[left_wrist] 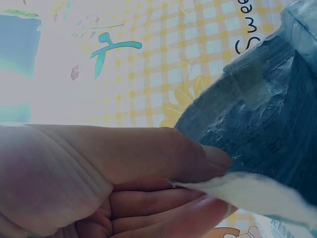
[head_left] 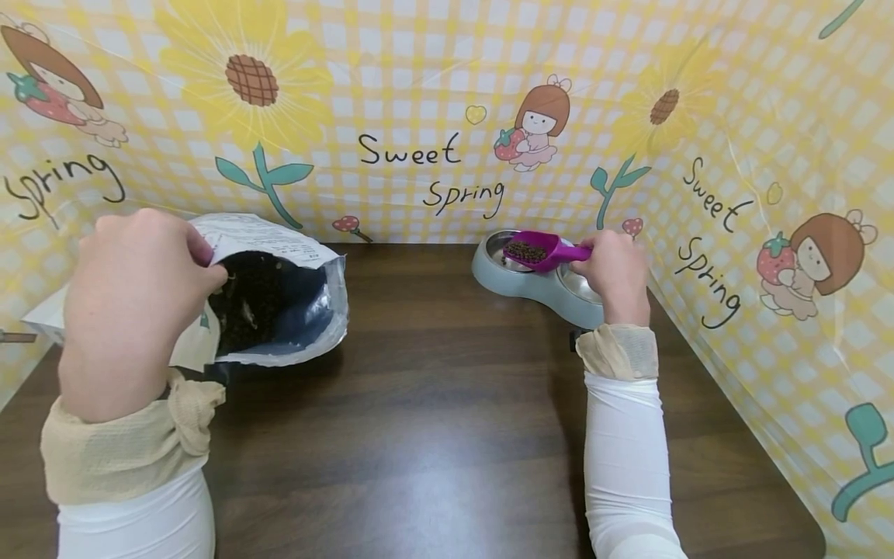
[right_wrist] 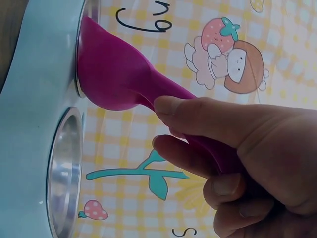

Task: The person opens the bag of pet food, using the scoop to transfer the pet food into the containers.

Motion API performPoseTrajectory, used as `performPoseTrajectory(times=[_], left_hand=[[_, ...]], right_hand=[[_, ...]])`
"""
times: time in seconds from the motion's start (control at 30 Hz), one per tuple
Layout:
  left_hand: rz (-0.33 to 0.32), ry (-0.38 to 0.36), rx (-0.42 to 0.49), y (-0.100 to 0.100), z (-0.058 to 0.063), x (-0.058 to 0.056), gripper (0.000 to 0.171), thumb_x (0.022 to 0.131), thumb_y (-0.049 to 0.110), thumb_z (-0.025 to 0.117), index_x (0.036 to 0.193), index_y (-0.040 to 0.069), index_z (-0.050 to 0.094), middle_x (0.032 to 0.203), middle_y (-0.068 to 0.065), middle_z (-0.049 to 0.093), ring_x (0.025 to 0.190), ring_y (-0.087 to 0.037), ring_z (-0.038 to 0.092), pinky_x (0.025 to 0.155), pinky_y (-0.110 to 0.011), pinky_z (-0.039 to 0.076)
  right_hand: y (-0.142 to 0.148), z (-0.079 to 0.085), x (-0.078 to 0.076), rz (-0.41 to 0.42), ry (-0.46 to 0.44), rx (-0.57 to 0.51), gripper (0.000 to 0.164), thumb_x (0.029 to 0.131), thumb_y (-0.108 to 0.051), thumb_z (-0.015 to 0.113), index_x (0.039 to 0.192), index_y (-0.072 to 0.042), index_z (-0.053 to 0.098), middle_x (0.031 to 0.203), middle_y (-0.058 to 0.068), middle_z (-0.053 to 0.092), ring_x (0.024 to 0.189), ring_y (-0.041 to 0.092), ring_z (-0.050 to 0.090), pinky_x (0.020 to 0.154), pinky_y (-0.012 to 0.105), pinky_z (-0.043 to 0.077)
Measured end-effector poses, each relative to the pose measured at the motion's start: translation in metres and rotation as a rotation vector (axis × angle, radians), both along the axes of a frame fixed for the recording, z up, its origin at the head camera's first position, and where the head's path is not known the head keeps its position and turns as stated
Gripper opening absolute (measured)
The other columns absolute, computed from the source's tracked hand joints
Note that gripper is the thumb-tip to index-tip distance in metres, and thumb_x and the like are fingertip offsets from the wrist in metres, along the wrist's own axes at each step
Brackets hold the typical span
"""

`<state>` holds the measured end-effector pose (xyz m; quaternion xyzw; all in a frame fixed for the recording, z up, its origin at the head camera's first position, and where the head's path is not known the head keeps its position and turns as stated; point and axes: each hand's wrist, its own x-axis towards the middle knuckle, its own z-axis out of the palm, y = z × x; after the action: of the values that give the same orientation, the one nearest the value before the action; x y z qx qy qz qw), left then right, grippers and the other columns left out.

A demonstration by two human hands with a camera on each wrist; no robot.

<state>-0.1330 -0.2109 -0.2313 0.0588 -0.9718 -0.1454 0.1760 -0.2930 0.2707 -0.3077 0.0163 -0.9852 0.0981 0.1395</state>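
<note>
My left hand (head_left: 136, 303) pinches the edge of an open white bag (head_left: 268, 233) with a dark, shiny lining; thumb and fingers meet on its rim in the left wrist view. Brown pellets (head_left: 251, 303) lie inside the bag. A purple scoop (right_wrist: 116, 69) is in my right hand (head_left: 615, 272), its handle gripped by curled fingers and thumb. Small brown kibble (head_left: 525, 251) fills the scoop, which is over the left metal bowl of a light blue double feeder (head_left: 506, 286). A few pellets show in that bowl. The right bowl (right_wrist: 67, 173) shows bare metal in the right wrist view.
A brown wooden table (head_left: 419, 404) carries the bag at the left and the feeder at the back right. Yellow checked cloth (head_left: 405, 85) with flowers and cartoon girls walls the back and sides.
</note>
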Motion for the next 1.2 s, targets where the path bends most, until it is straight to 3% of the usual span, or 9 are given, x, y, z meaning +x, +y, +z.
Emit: performPoseTrajectory(times=[0.6, 0.97, 1.2], left_hand=[[0.014, -0.025, 0.002, 0.0029, 0.0006, -0.0002, 0.015, 0.092, 0.009, 0.072, 0.092, -0.003, 0.08, 0.098, -0.032, 0.076, 0.102, -0.065, 0.058, 0.091, -0.077, 0.044], [0.024, -0.056, -0.007, 0.0028, 0.0018, 0.0015, 0.016, 0.094, 0.011, 0.072, 0.096, -0.002, 0.081, 0.101, -0.031, 0.077, 0.103, -0.066, 0.058, 0.087, -0.074, 0.047], [0.022, -0.043, -0.008, 0.0034, 0.0013, 0.0015, 0.016, 0.093, 0.011, 0.072, 0.096, -0.002, 0.081, 0.099, -0.031, 0.076, 0.101, -0.065, 0.058, 0.084, -0.074, 0.047]], right_hand=[[-0.0052, -0.0061, -0.006, -0.037, 0.086, 0.059, 0.022, 0.093, -0.02, 0.085, 0.115, -0.014, 0.085, 0.106, 0.023, 0.082, 0.087, 0.047, 0.075, 0.068, 0.059, 0.057], [-0.0042, -0.0071, -0.0081, -0.026, 0.103, 0.108, 0.028, 0.092, -0.015, 0.084, 0.119, -0.019, 0.085, 0.105, 0.025, 0.082, 0.088, 0.047, 0.076, 0.067, 0.06, 0.058], [-0.002, -0.0098, -0.0085, 0.0, 0.177, 0.154, 0.022, 0.092, -0.013, 0.084, 0.113, -0.017, 0.086, 0.098, 0.027, 0.08, 0.085, 0.049, 0.075, 0.066, 0.062, 0.058]])
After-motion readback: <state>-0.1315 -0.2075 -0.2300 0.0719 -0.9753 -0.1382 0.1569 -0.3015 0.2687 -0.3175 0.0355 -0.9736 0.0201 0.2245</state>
